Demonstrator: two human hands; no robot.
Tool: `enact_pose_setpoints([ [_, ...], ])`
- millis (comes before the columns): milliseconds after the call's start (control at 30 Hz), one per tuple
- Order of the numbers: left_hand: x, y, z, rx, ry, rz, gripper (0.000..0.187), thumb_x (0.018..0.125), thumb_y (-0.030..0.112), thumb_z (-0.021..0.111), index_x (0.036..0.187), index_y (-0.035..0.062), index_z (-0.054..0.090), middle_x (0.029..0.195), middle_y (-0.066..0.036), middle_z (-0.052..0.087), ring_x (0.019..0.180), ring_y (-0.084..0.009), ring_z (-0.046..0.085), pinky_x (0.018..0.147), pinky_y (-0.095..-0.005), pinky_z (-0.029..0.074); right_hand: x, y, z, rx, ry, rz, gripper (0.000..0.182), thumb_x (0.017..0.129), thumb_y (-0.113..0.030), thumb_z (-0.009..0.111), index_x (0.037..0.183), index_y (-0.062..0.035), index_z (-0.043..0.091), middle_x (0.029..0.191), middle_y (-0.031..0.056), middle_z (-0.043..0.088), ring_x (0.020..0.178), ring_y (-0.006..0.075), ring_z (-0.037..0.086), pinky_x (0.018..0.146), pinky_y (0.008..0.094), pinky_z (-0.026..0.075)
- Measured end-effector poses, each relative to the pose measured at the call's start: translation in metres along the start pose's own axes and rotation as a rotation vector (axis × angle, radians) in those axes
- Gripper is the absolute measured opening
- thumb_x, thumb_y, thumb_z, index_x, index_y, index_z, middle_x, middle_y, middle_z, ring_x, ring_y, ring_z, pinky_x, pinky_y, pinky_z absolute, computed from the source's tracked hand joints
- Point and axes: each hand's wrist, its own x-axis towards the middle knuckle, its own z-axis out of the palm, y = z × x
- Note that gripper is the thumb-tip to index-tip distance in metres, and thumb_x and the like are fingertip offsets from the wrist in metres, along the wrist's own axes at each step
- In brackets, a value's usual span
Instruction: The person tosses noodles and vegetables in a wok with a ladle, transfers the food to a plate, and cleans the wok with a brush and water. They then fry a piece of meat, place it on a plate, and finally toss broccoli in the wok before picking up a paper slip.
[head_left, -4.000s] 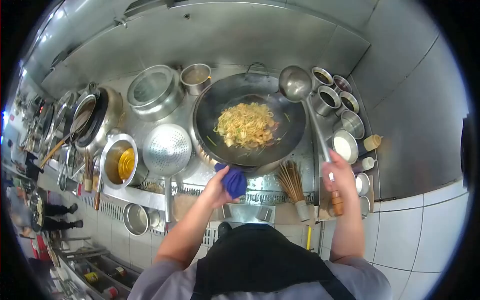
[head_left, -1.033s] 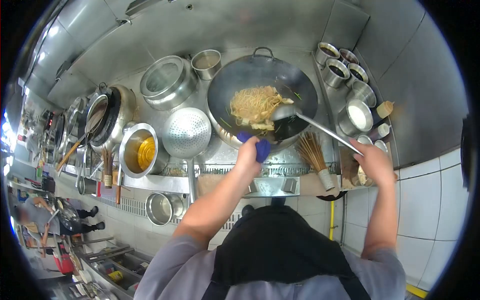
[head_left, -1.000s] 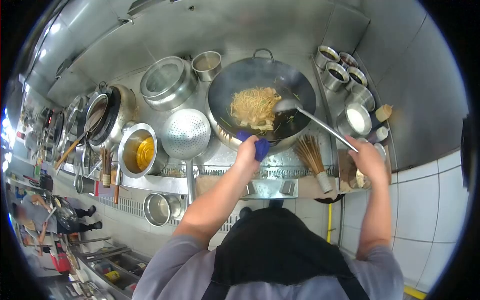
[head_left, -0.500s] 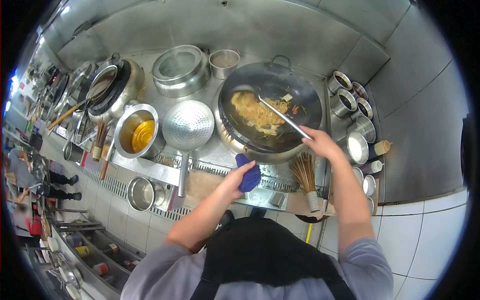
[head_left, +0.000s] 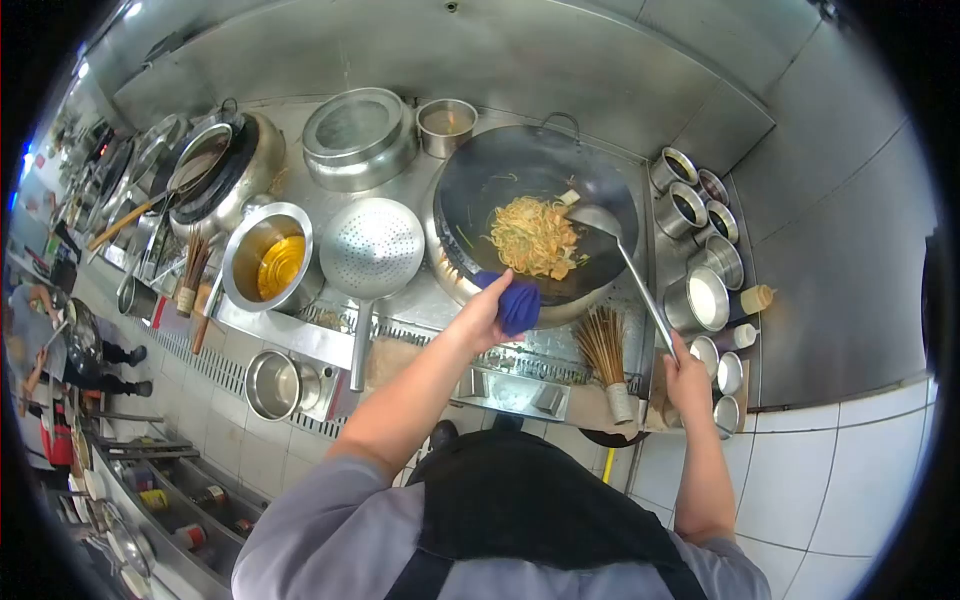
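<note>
A dark wok (head_left: pixel 468 178) sits on the burner, with stir-fried noodles (head_left: pixel 535 237) heaped in its middle. My left hand (head_left: pixel 480 322) is closed around a folded blue cloth (head_left: pixel 519 305) against the wok's near rim; whether it grips the rim beneath cannot be seen. My right hand (head_left: pixel 687 385), low on the right, is wrapped round the handle end of a metal ladle (head_left: pixel 647 288). The ladle's bowl lies inside the wok, just right of the noodles. Close to the wok's front right stands a bamboo brush (head_left: pixel 604 350).
Left of the wok, a perforated strainer (head_left: pixel 372 248) and a metal pot of yellow oil (head_left: pixel 240 262) occupy the counter. Lidded pot (head_left: pixel 360 140) and small pot (head_left: pixel 447 124) stand behind. Seasoning containers (head_left: pixel 697 300) line the right side. Another person (head_left: pixel 35 330) works far left.
My right hand has drawn back toward me and down, bringing the ladle's bowl to the noodles' right. The noodles are gathered into a rounder heap. My left hand and cloth moved slightly right and up.
</note>
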Motion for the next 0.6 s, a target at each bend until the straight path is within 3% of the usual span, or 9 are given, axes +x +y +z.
enact_pose_setpoints([
  [33, 0.015, 0.003, 0.0, 0.019, 0.073, -0.031, 0.039, 0.089, 0.044, 0.053, 0.11, 0.0112, 0.053, 0.09, -0.005, 0.063, 0.074, -0.0197, 0.063, 0.055, -0.0377, 0.052, -0.004, 0.001, -0.004, 0.008, -0.001, 0.014, 0.048, 0.088, -0.02, 0.057, 0.133, -0.0192, 0.045, 0.092, 0.0197, 0.064, 0.082, 0.0375, 0.062, 0.071, 0.045, 0.049],
  [67, 0.035, 0.002, -0.001, -0.01, 0.118, -0.008, 0.028, 0.087, 0.029, 0.057, 0.104, 0.0071, 0.054, 0.086, -0.007, 0.062, 0.073, -0.0208, 0.062, 0.057, -0.0363, 0.05, -0.01, 0.004, -0.004, 0.142, -0.006, -0.043, 0.045, 0.087, -0.019, 0.057, 0.131, -0.0173, 0.048, 0.098, 0.0193, 0.064, 0.085, 0.037, 0.062, 0.074, 0.0422, 0.049],
  [133, 0.057, -0.012, -0.006, -0.02, 0.22, 0.019, 0.024, 0.085, 0.022, 0.056, 0.102, 0.0055, 0.053, 0.086, -0.008, 0.061, 0.074, -0.0216, 0.062, 0.059, -0.0358, 0.05, -0.025, -0.006, -0.031, 0.349, -0.113, -0.072, 0.039, 0.086, -0.017, 0.059, 0.125, -0.0124, 0.054, 0.111, 0.0173, 0.062, 0.091, 0.0357, 0.062, 0.078, 0.0354, 0.049],
  [200, 0.053, -0.029, 0.003, -0.118, 0.363, 0.158, 0.022, 0.081, 0.009, 0.052, 0.101, 0.0016, 0.05, 0.088, -0.011, 0.059, 0.075, -0.0236, 0.062, 0.063, -0.0346, 0.051, -0.035, -0.002, -0.051, 0.358, -0.232, -0.16, 0.042, 0.085, -0.016, 0.059, 0.127, -0.0117, 0.053, 0.102, 0.017, 0.065, 0.084, 0.0312, 0.064, 0.076, 0.0343, 0.048],
  [333, -0.043, -0.04, 0.049, -0.17, 0.313, 0.147, 0.018, 0.082, 0.01, 0.048, 0.1, 0.0045, 0.048, 0.084, -0.01, 0.058, 0.07, -0.0241, 0.058, 0.055, -0.0366, 0.048, -0.036, -0.016, -0.085, 0.223, -0.445, -0.17, 0.044, 0.086, -0.017, 0.059, 0.129, -0.0109, 0.051, 0.098, 0.0166, 0.066, 0.082, 0.0261, 0.064, 0.077, 0.0333, 0.048],
  [367, -0.045, -0.041, 0.047, -0.198, 0.307, 0.109, 0.018, 0.082, 0.011, 0.048, 0.1, 0.005, 0.048, 0.084, -0.01, 0.058, 0.069, -0.0241, 0.058, 0.055, -0.0368, 0.048, -0.028, -0.03, -0.088, 0.218, -0.503, -0.101, 0.045, 0.086, -0.015, 0.058, 0.13, -0.0081, 0.049, 0.117, 0.0162, 0.06, 0.102, 0.0274, 0.061, 0.089, 0.0337, 0.044],
  [400, -0.042, -0.03, 0.053, -0.152, 0.31, 0.131, 0.018, 0.082, 0.013, 0.049, 0.098, 0.0045, 0.048, 0.086, -0.011, 0.058, 0.07, -0.0239, 0.059, 0.056, -0.0358, 0.048, -0.017, -0.021, -0.068, 0.25, -0.349, -0.235, 0.045, 0.086, -0.016, 0.057, 0.13, -0.0092, 0.049, 0.117, 0.0179, 0.06, 0.103, 0.0294, 0.06, 0.088, 0.0342, 0.045],
  [500, 0.008, -0.036, 0.002, -0.146, 0.243, 0.14, 0.019, 0.079, 0.011, 0.053, 0.096, 0.0027, 0.048, 0.087, -0.011, 0.059, 0.072, -0.0245, 0.06, 0.062, -0.0358, 0.051, 0.004, -0.052, -0.038, 0.09, -0.147, -0.144, 0.042, 0.087, -0.02, 0.056, 0.128, -0.0111, 0.051, 0.099, 0.0211, 0.063, 0.09, 0.0387, 0.06, 0.079, 0.0427, 0.046],
  [600, -0.003, -0.08, -0.038, 0.016, 0.298, 0.159, 0.022, 0.078, 0.007, 0.052, 0.099, 0.0008, 0.048, 0.089, -0.012, 0.058, 0.075, -0.0247, 0.06, 0.068, -0.0362, 0.052, -0.001, -0.075, -0.022, -0.046, -0.05, -0.06, 0.042, 0.087, -0.021, 0.056, 0.128, -0.0137, 0.051, 0.094, 0.021, 0.063, 0.088, 0.0387, 0.06, 0.076, 0.0441, 0.046],
])
